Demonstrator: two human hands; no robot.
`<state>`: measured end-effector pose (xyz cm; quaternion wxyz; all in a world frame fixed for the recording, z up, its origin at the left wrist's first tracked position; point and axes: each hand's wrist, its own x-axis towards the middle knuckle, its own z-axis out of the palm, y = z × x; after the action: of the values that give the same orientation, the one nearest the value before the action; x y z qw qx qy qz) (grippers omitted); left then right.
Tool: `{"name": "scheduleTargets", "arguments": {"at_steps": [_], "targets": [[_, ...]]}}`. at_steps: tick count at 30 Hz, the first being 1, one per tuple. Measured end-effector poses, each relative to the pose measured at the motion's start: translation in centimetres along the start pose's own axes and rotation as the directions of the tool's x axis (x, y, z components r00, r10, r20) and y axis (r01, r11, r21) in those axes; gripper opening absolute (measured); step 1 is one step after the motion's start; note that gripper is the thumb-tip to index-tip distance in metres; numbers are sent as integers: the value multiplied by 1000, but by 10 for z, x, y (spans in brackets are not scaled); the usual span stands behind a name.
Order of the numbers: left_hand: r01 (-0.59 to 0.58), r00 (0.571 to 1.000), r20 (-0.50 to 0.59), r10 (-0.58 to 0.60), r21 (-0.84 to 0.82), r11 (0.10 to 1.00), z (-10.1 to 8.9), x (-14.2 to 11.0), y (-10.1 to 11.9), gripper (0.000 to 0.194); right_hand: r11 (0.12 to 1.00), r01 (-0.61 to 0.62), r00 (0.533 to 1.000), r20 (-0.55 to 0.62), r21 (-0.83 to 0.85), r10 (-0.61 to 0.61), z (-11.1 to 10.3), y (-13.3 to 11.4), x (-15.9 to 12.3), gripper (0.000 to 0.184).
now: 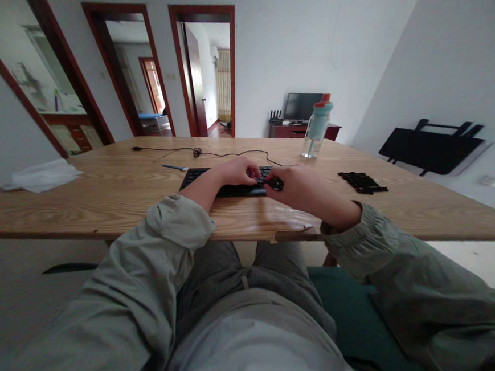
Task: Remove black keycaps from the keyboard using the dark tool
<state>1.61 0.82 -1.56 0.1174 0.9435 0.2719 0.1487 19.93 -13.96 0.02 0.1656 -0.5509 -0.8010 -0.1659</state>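
My left hand [238, 171], fingers' grip unclear, bent over the crosswise keyboard [241, 191]; nearer its right end, my right hand's [294, 184] fingers apparently pinched a small dark object [277, 184].

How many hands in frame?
2. Left hand over the middle of the black keyboard, fingertips partly hidden; right hand beside it, at the keyboard's right part, around a small black object. No others visible.

Two hands [240, 172], one keyboard [239, 192], one bottle [316, 127], one screen [302, 106].
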Motion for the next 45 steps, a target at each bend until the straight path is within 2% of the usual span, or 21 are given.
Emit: {"name": "scheduleTargets", "arguments": {"at_steps": [8,12,16,19,23,27,35,45], "targets": [[-28,1000,10,28,-10,1000,0,1,1,21,998,55,998,-36,37,-54,-2,1,13,30],[-27,999,23,27,6,1000,0,2,1,26,966,117,993,-48,232,-109,14,16,15,29],[42,999,4,-42,35,998,-2,0,3,26,881,114,993,-84,460,-84,36,36,19,23],[66,997,-33,-65,31,997,-1,0,2,26,828,122,992,-95,547,-83,43,44,19,19],[44,998,-37,-43,18,999,0,1,-3,27,822,150,987,-132,549,-92,44,43,18,17],[53,999,-8,-52,19,998,1,3,-1,30,837,117,989,-140,535,-48,49,42,27,18],[68,997,22,-68,2,998,4,6,-4,27,818,-6,997,-61,575,50,58,45,56,21],[99,995,32,-99,14,995,2,5,1,28,841,-22,998,-39,540,50,55,43,68,19]]}}
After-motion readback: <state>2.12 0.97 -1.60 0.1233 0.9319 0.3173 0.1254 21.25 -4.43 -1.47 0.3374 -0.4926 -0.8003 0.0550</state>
